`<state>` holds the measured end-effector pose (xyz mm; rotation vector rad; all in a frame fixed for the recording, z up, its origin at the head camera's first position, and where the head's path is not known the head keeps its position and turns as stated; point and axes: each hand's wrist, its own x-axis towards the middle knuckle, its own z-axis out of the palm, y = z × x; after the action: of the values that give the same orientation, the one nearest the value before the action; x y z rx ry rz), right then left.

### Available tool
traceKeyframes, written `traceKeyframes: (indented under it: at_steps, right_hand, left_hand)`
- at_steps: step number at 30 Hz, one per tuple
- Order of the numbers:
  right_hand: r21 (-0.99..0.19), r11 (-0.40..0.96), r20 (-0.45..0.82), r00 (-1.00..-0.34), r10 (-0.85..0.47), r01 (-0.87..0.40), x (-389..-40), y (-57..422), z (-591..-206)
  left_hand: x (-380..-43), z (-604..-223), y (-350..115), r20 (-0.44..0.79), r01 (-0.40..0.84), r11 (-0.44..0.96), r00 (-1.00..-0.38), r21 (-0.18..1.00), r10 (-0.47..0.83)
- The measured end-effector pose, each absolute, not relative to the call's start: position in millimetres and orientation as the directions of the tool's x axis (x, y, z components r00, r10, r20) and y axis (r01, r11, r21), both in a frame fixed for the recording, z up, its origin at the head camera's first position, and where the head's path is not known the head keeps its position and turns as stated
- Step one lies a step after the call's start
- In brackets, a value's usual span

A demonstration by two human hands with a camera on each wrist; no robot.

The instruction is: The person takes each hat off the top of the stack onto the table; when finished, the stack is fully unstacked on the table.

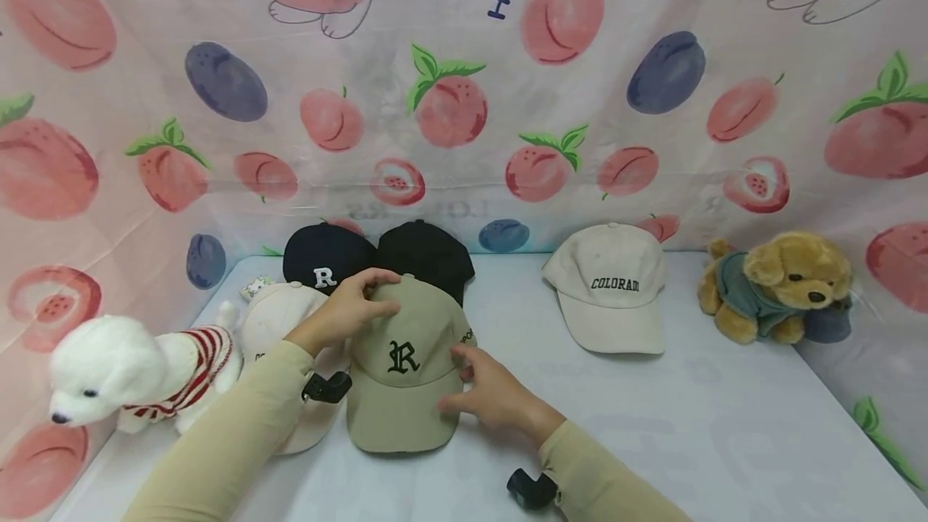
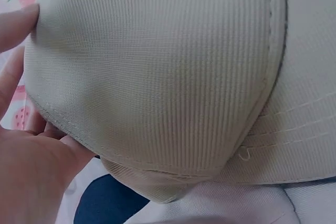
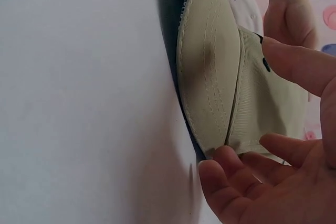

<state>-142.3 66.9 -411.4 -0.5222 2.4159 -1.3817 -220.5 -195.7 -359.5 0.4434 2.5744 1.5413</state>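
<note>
A khaki baseball cap (image 1: 406, 349) with a dark letter R on its front sits mid-left on the white table, brim toward me. My left hand (image 1: 353, 308) rests at the top of its crown, fingers spread and loosely bent. In the left wrist view the thumb (image 2: 21, 24) meets the crown's edge. By the cap's right side, my right hand (image 1: 500, 393) has relaxed fingers, its thumb over the brim's edge. The right wrist view shows the fingers (image 3: 231, 182) right at the cap's lower side, with a dark strip showing under the brim.
Behind stand a navy cap (image 1: 329, 252) with a white R and a black cap (image 1: 428, 252). A pale cap (image 1: 279, 308) is partly hidden by my left forearm. A COLORADO cap (image 1: 609, 288) stands right, near a brown plush dog (image 1: 783, 284); a white plush dog (image 1: 145, 369) sits left.
</note>
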Motion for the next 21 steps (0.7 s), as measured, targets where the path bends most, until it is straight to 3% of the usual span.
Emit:
traceKeyframes:
  at_steps: [7,21]
  right_hand:
    - [-0.861,0.476,-0.071,-0.885,-0.46,-0.178,-138.7,70.0,-411.2]
    - [-0.843,0.521,-0.138,-0.88,-0.455,-0.136,-135.0,83.2,-413.6]
  left_hand:
    - [-222.9,-359.1,-196.7,0.063,0.186,0.469,-0.962,0.863,0.265]
    - [-222.5,-339.5,-196.2,0.052,0.214,0.502,-0.947,0.838,0.317]
